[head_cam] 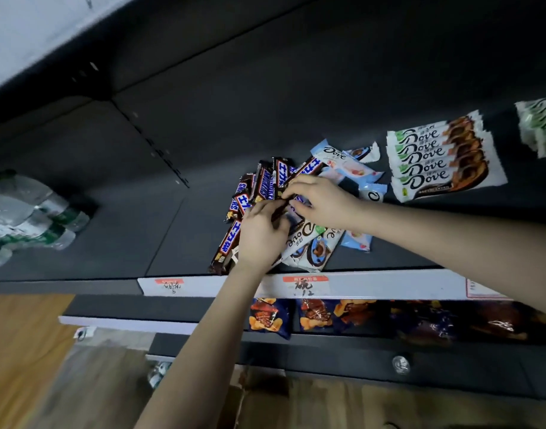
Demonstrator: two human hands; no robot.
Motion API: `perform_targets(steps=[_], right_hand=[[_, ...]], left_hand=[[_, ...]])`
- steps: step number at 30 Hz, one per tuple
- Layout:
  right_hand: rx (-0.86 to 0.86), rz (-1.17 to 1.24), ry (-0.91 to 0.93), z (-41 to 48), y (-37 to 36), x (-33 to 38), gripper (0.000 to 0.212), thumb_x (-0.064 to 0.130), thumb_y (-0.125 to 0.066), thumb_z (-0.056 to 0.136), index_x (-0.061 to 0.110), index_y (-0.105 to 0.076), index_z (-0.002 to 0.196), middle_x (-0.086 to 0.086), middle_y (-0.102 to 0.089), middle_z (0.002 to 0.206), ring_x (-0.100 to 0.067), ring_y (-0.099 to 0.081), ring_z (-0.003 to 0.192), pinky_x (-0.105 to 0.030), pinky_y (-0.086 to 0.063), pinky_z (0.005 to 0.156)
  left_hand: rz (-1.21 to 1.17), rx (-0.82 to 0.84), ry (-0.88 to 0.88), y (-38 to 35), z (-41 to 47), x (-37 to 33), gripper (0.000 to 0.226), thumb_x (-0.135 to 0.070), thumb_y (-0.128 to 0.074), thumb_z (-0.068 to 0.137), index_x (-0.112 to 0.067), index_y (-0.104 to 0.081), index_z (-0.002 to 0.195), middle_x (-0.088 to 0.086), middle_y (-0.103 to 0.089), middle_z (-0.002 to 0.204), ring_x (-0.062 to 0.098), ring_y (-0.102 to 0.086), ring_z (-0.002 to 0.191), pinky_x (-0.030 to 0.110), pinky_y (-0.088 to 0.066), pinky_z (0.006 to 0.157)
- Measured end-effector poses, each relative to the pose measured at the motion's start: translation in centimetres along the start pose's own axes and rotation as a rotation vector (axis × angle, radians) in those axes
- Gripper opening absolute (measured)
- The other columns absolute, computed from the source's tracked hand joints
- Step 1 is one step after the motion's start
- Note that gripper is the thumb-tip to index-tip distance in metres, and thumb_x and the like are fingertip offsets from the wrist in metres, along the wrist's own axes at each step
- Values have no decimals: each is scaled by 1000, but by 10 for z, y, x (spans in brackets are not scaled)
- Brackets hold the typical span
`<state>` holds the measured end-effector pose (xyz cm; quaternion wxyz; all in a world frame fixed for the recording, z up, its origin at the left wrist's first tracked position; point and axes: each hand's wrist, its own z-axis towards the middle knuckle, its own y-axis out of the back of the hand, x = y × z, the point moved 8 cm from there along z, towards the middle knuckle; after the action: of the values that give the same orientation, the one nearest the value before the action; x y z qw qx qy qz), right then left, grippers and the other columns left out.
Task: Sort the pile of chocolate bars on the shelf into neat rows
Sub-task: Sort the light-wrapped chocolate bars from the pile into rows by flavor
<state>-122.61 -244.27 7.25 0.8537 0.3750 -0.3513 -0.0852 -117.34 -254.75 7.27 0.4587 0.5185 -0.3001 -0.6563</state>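
Below the shelf edge, blue snack bags [270,317] sit on the lower level, under the white price strip [373,284]. Up on the dark shelf [172,236], my left hand [261,235] and my right hand [322,202] meet over the jumbled pile [309,243] of Snickers and Dove bars, and both pinch one brown Snickers bar [278,213]. Further right, white Dove bars [442,157] lie in an overlapped row, apart from the pile. Water bottles [27,212] lie far left.
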Motion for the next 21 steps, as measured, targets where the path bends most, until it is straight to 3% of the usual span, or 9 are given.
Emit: perform_targets(steps=[3,11,14,18,21], right_hand=[[-67,-66,-33,-4,23,-13,24,8,-50,89,9,-65,108,-6,-58,114,-18,-57,100,-31,-44,91],[-125,-153,-236,-28,84,-59,41,-4,-43,81,12,-61,114,-4,-53,120,-25,-57,102,-40,-46,89],[-78,-208,-267,-41,97,-66,45,-7,-47,78,10,-60,118,-6,-52,122,-26,-56,105,-39,-46,91],[-120,-264,-252,-54,109,-59,33,-2,-56,75,4,-65,107,-15,-60,110,-32,-60,100,-43,-49,87],[-128,-229,-280,-61,115,-59,33,-4,-57,73,0,-65,105,-19,-61,109,-35,-60,100,-41,-48,89]], left_hand=[[-20,23,-59,-11,9,-20,36,-13,-53,85,-12,-60,120,7,-58,123,26,-47,113,33,-36,99],[-54,54,-189,-35,34,-70,36,-19,-52,82,-18,-64,116,3,-63,116,24,-52,109,33,-39,98],[-45,150,-220,-49,40,-98,43,-36,-51,79,-23,-61,119,5,-66,111,26,-57,106,33,-44,92],[195,349,-240,-91,38,-116,61,-67,-50,70,-27,-50,117,11,-67,105,31,-62,98,35,-49,77],[230,345,-212,-106,40,-122,51,-53,-60,75,-20,-49,112,19,-64,105,36,-61,97,38,-49,76]])
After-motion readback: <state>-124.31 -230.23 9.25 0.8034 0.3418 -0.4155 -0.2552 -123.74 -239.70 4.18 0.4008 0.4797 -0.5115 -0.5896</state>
